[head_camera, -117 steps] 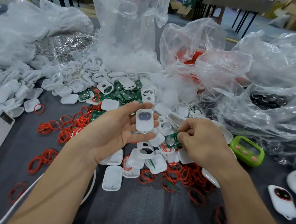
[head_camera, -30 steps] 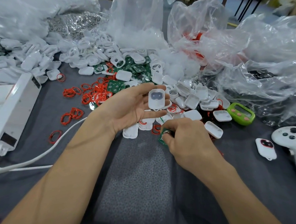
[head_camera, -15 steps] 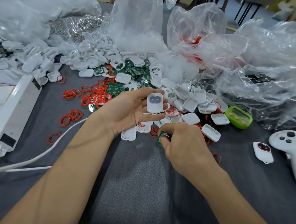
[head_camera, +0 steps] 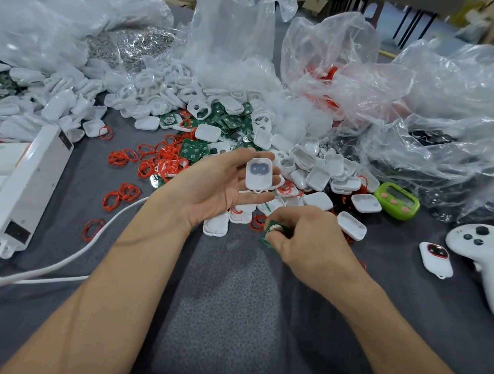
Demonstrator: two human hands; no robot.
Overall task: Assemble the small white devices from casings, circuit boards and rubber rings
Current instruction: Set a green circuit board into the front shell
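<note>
We are cradling a casing (head_camera: 258, 173) on our flat left hand (head_camera: 217, 186), our right hand (head_camera: 311, 244) pinching a circuit board (head_camera: 267, 240) just below.

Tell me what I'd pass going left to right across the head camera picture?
Long white box, red rubber rings, left hand, white casing on its fingers, green circuit board pinched by the right hand, green timer, small white device, white controller.

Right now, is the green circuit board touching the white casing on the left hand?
Apart. Head view: the circuit board, pinched by the right hand, sits clearly below the casing on the left hand.
</note>
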